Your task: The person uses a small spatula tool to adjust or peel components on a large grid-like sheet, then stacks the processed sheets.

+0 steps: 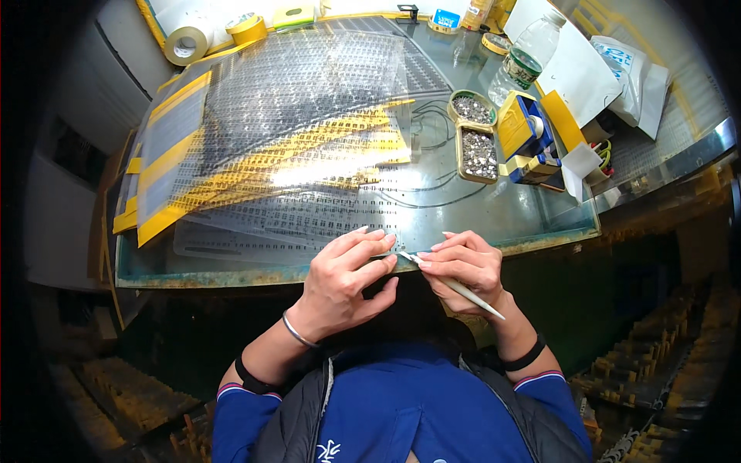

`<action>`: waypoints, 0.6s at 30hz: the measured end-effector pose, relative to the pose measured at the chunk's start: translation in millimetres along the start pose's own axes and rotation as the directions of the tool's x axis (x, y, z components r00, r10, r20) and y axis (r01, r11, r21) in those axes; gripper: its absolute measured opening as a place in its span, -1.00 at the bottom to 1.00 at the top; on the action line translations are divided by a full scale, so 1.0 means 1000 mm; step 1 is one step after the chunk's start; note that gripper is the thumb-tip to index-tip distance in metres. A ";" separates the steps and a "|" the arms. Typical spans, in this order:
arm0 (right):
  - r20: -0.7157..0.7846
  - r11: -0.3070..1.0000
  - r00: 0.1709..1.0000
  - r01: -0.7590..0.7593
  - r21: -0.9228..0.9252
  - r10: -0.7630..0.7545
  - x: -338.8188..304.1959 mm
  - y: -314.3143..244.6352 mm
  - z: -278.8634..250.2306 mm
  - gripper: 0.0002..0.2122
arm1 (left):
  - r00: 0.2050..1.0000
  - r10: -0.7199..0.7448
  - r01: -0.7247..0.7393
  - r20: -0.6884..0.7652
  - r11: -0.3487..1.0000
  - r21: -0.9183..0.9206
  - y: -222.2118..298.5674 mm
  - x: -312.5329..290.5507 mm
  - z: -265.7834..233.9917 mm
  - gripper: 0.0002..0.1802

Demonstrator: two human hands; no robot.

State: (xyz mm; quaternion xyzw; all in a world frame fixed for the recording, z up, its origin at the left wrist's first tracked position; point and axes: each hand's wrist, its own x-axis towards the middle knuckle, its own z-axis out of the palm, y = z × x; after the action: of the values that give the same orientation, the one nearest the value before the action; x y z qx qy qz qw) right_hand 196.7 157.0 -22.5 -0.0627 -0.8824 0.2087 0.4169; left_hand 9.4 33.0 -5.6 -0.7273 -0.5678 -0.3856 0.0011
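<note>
left: wide roll of tape (187,46) lies at the far corner of the glass-topped table (532,225). clear sheets (309,92) bearing rows of small dark marks spread rightward from there, overlapping yellow strips (166,166). left hand (349,272): fingers loosely bent, thumb apart, fingertips by the near table edge; cannot tell whether they pinch anything. pale tapered hand tool (463,292): slanted just right of those fingertips, narrow tip toward them. right hand (469,266): closed around the tool, pen-fashion. beyond it: open tin (479,153) of small pieces, then blue-and-yellow tape dispenser (525,127).
</note>
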 end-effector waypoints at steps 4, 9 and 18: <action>-0.023 0.997 0.997 -0.076 0.005 0.076 0.003 -0.006 0.001 -0.89 | 0.999 -0.032 0.032 -0.024 0.999 -0.010 0.002 0.000 0.001 -0.78; -0.083 0.844 0.878 -0.423 0.329 0.472 0.012 -0.013 0.006 -0.96 | 0.996 -0.060 0.061 -0.063 0.998 0.018 0.000 0.000 0.007 -0.83; 0.108 0.949 0.954 -0.290 0.121 0.278 0.024 -0.006 0.006 -0.82 | 0.993 -0.098 0.100 0.071 0.995 -0.027 0.000 0.023 -0.001 -0.88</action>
State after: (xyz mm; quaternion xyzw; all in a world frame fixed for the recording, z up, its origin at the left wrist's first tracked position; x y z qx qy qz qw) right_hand 177.4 156.6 -6.4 -0.1513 -0.8657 0.3286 0.3460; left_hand 10.7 51.8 8.2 -0.7111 -0.5968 -0.3684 -0.0489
